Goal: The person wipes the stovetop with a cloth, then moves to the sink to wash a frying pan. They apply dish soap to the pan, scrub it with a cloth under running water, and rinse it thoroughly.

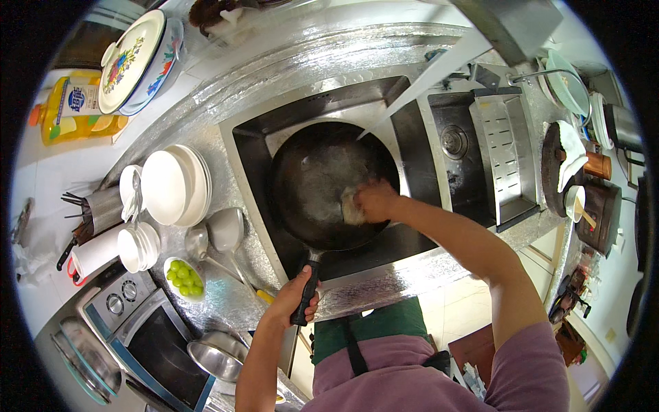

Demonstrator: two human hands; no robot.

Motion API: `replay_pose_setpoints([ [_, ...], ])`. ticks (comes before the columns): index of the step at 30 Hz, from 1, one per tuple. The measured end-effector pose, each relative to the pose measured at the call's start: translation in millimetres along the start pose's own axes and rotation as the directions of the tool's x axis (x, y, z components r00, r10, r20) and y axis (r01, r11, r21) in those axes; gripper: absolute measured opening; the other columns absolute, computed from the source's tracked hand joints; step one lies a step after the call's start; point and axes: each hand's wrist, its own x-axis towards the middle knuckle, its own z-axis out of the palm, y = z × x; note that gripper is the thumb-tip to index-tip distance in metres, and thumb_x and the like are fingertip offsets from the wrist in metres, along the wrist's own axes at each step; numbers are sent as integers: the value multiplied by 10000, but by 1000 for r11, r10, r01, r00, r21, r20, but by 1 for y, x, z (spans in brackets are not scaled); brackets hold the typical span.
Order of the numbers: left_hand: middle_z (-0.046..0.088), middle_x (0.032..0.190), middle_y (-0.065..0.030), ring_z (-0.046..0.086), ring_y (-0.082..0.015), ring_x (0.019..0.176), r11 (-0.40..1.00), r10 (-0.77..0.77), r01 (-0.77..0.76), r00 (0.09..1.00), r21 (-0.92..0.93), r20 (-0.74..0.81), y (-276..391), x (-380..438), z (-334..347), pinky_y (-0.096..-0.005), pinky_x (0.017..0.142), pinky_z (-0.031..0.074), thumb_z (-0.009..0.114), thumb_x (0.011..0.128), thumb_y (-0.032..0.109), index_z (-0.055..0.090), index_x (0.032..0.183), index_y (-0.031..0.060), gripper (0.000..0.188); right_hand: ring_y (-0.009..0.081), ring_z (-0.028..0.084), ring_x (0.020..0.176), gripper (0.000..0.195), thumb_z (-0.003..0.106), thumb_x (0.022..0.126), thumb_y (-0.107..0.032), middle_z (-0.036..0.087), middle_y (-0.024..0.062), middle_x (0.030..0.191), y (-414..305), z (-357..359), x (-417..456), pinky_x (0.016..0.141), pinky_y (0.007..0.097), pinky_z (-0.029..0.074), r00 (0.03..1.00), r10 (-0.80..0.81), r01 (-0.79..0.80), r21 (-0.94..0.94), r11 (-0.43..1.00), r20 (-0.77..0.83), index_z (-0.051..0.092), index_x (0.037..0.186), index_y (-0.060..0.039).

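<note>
A black wok (319, 170) sits in the large basin of a steel sink (252, 134). Its black handle (307, 294) sticks out over the front rim, and my left hand (294, 298) is wrapped around it. Inside the wok, my right hand (378, 201) presses a pale cloth or sponge (352, 206) against the right part of the bottom; its exact kind is hard to make out. A stream of water (417, 90) runs from the faucet (509, 26) into the wok, where the bottom looks wet and cloudy.
Left of the sink stand stacked white plates (167, 188), small bowls (135, 250), a ladle (196, 242), a wok spatula (226, 229) and a bowl of green grapes (184, 278). A toaster oven (165, 355) is nearer. The smaller basin holds a slotted steel strainer (502, 154).
</note>
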Motion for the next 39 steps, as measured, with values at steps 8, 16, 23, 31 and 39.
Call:
replay_pose_setpoints([
  [8,452,572,-36,424,-132,414,1000,13,-13,1000,3,8,-1,-1,3,-283,389,359,462,963,594,479,999,66,530,459,419,1290,680,728,757,-230,380,225,1457,20,7,39,1020,521,427,1000,14,-7,325,946,-20,487,1386,-140],
  [16,452,571,-30,427,-132,414,1000,9,-9,1000,20,-19,-1,-2,2,-283,388,364,454,970,587,482,991,67,521,417,429,1185,662,687,756,-177,381,187,1361,17,-19,43,958,490,441,800,362,-193,366,910,-478,492,1389,-162],
  [23,464,574,-31,432,-130,412,1000,8,-8,1000,27,11,1,1,1,-284,388,373,469,962,593,484,982,71,523,426,461,1210,633,696,794,-290,394,189,1376,-7,12,76,972,492,454,895,261,-151,307,940,-361,486,1374,-146],
  [31,472,579,-32,448,-125,422,999,17,-17,1000,39,15,1,4,-8,-282,392,386,478,961,586,491,960,70,516,389,573,1092,510,695,830,-174,577,229,1180,4,1,62,927,449,475,757,383,117,686,718,-529,525,1290,-36],
  [39,485,579,-35,456,-130,419,1000,4,-5,1000,31,24,0,6,-11,-287,393,396,491,954,588,488,965,66,523,250,562,643,354,728,808,-114,543,117,697,-57,-43,18,609,388,454,751,329,362,773,521,-573,567,1120,-78],
])
